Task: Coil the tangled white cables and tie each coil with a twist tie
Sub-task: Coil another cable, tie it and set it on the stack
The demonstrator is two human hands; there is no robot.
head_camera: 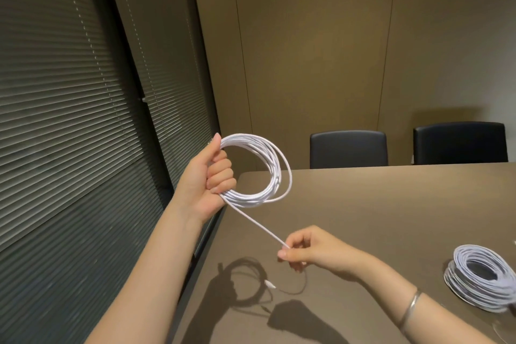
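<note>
My left hand [208, 176] is raised above the table's left corner and grips a coil of white cable [275, 167] with several loops, fingers curled through the ring. One straight strand [257, 225] runs down and to the right from the coil to my right hand [304, 250], which pinches it between thumb and fingertips just above the table. A small white piece [270, 284] lies on the table beneath my right hand; I cannot tell what it is. A stack of coiled white cable [481, 276] lies on the table at the right edge.
The brown table [391, 204] fills the right half of the view. Two black chairs [349, 148] [459, 142] stand at its far side against a panelled wall. Closed blinds [69, 120] cover the left. A silver bangle [411, 306] sits on my right wrist.
</note>
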